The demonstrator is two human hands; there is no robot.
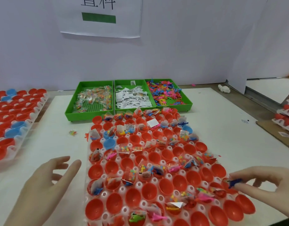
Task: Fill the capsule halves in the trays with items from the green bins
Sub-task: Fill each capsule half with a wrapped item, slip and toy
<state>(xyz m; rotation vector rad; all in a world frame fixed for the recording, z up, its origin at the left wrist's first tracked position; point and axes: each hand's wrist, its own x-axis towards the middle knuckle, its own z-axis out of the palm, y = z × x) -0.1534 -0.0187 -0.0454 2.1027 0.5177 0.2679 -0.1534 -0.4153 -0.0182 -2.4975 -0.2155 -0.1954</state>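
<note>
Right hand: right hand (pixel 261 185) reaches in over the near right part of the tray, thumb and fingertips pinching a small blue toy figure (pixel 235 182) just above a red capsule half.
Left hand: left hand (pixel 47 181) hovers over the white table (pixel 222 128) just left of the tray, fingers spread wide and loose, holding nothing.
Between the hands: clear tray (pixel 104 194) of red capsule halves (pixel 150 190); many are bare, others hold little bags of coloured beads, folded paper slips and pink, blue or green figures.
Just beyond the left hand: a few blue capsule halves (pixel 109 143) sit among the red ones; a loose bead bag (pixel 73 132) lies on the table beside the tray.
Far left of the left hand: second tray (pixel 38 111) of red and blue halves, which look unfilled, though the angle is shallow.
Beyond both hands: three green bins (pixel 90 115) side by side, touching the tray's far edge: bead bags, white paper slips (pixel 132 99), coloured plastic figures (pixel 165 93).
Far right: more red halves stacked at the frame edge.
</note>
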